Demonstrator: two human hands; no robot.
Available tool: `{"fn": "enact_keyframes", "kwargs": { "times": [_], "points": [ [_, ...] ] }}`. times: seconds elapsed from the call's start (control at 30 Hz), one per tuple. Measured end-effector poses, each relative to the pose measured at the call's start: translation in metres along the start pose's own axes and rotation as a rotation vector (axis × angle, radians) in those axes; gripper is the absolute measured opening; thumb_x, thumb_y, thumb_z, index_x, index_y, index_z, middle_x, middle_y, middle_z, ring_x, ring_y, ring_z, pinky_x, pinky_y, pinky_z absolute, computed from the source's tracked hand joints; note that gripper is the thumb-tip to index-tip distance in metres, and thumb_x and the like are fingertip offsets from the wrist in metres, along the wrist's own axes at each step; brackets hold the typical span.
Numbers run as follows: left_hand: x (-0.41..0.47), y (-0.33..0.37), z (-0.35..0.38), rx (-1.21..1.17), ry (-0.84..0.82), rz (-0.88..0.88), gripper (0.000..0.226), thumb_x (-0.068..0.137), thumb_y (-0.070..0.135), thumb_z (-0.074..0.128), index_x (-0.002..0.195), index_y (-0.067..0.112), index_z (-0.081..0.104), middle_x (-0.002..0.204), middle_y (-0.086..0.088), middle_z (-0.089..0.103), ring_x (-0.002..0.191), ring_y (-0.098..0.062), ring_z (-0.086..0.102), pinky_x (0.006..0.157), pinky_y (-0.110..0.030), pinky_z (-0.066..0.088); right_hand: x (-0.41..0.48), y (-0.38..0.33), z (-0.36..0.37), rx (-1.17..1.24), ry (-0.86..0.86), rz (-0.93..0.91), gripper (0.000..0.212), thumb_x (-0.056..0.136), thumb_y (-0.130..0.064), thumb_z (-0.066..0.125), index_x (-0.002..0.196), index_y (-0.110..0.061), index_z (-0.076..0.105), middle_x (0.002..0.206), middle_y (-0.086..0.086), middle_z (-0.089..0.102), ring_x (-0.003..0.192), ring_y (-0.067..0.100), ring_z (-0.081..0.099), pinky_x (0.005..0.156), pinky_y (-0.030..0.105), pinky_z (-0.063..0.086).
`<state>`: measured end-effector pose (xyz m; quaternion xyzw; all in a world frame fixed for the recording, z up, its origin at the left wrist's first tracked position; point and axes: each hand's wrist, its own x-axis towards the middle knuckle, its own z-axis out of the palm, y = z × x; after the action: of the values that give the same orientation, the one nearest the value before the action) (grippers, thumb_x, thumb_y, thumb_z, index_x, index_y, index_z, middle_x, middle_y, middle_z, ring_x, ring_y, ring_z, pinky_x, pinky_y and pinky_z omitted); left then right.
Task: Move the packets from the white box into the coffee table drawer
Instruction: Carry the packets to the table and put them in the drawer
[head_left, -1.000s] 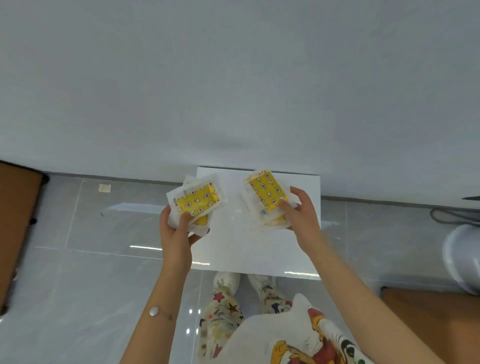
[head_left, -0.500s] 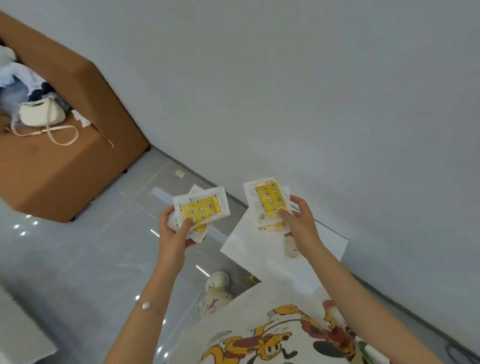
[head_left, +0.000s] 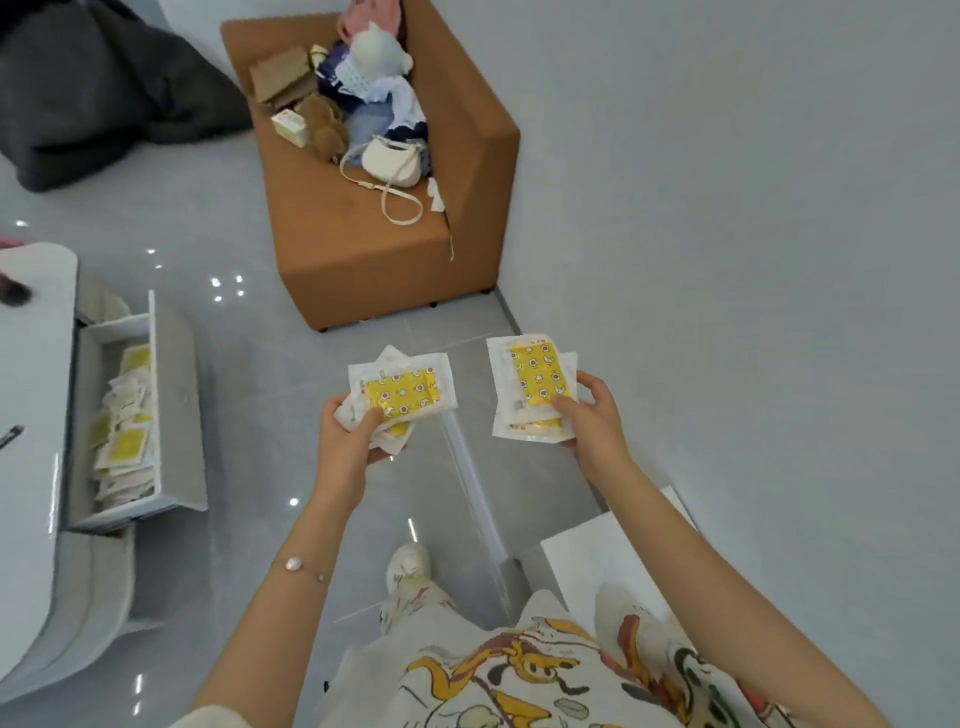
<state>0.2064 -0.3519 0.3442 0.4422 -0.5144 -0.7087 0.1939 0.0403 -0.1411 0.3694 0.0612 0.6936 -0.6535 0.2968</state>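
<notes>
a: entry one, the floor (head_left: 249, 415)?
b: grey glossy tiles. standing on it: brown sofa (head_left: 363, 270) against the wall, white coffee table (head_left: 31, 395) at left, white box (head_left: 592, 566) lower right, dark grey heap (head_left: 88, 93) top left.
a: sofa seat?
b: cream handbag (head_left: 390, 163), brown plush toy (head_left: 324, 124), cardboard pieces (head_left: 283, 78), small pale carton (head_left: 289, 124), pile of clothes (head_left: 374, 98).
a: coffee table?
b: drawer (head_left: 179, 410) stands open; loose packets (head_left: 126, 446) inside, white and yellow.

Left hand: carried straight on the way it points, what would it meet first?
The left hand would likely reach the brown sofa; only bare floor shows between, though depth is unclear.
</notes>
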Motion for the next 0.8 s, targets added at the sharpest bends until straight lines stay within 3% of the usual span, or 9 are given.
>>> {"fn": "enact_keyframes", "kwargs": {
  "times": [0.2,0.37,0.5,0.63,0.73,0.8],
  "points": [
    [0.056,0.034,-0.087,-0.096,0.153,0.034,0.026,0.093,0.01,0.058,0.114,0.016,0.043,0.111,-0.002,0.06,0.092,-0.018,0.065,0.063,-0.033,0.06,0.043,-0.024,0.124,-0.048,-0.101,0.022,0.048,0.089,-0.006,0.062,0.131,-0.023,0.046,0.107,-0.002,0.068,0.088,0.02,0.071,0.076,0.042,0.059],
    [0.101,0.063,-0.145,-0.143,0.244,0.014,0.037,0.093,0.011,0.059,0.125,0.012,0.042,0.124,-0.01,0.057,0.101,-0.025,0.065,0.077,-0.046,0.058,0.066,-0.043,0.211,-0.071,-0.16,0.012,0.043,0.09,-0.006,0.062,0.124,-0.026,0.046,0.097,-0.005,0.067,0.087,0.021,0.07,0.077,0.042,0.058],
    [0.126,0.078,-0.177,-0.18,0.308,0.022,0.041,0.093,0.011,0.059,0.13,0.011,0.042,0.124,-0.01,0.059,0.105,-0.028,0.064,0.081,-0.05,0.056,0.083,-0.052,0.267,-0.103,-0.245,0.008,0.044,0.089,-0.005,0.061,0.125,-0.025,0.045,0.099,-0.002,0.068,0.087,0.022,0.07,0.075,0.04,0.058],
    [0.149,0.087,-0.196,-0.275,0.373,0.021,0.03,0.095,0.007,0.055,0.121,0.016,0.045,0.11,-0.001,0.063,0.094,-0.02,0.065,0.07,-0.038,0.059,0.108,-0.053,0.316,-0.16,-0.322,0.012,0.043,0.089,-0.005,0.061,0.124,-0.024,0.046,0.095,-0.004,0.07,0.079,0.018,0.071,0.063,0.033,0.057],
    [0.171,0.089,-0.21,-0.337,0.427,0.014,0.026,0.094,0.005,0.055,0.113,0.022,0.051,0.105,0.001,0.065,0.092,-0.02,0.066,0.064,-0.036,0.059,0.133,-0.053,0.348,-0.203,-0.371,0.036,0.042,0.09,-0.005,0.062,0.123,-0.026,0.047,0.094,-0.004,0.07,0.08,0.018,0.071,0.066,0.036,0.058],
    [0.189,0.091,-0.219,-0.378,0.477,0.007,0.03,0.093,0.006,0.058,0.12,0.018,0.051,0.112,-0.004,0.065,0.097,-0.025,0.066,0.067,-0.04,0.059,0.153,-0.057,0.371,-0.216,-0.401,0.046,0.042,0.089,-0.005,0.062,0.122,-0.026,0.046,0.095,-0.002,0.069,0.082,0.019,0.07,0.07,0.039,0.058]
  ]
}}
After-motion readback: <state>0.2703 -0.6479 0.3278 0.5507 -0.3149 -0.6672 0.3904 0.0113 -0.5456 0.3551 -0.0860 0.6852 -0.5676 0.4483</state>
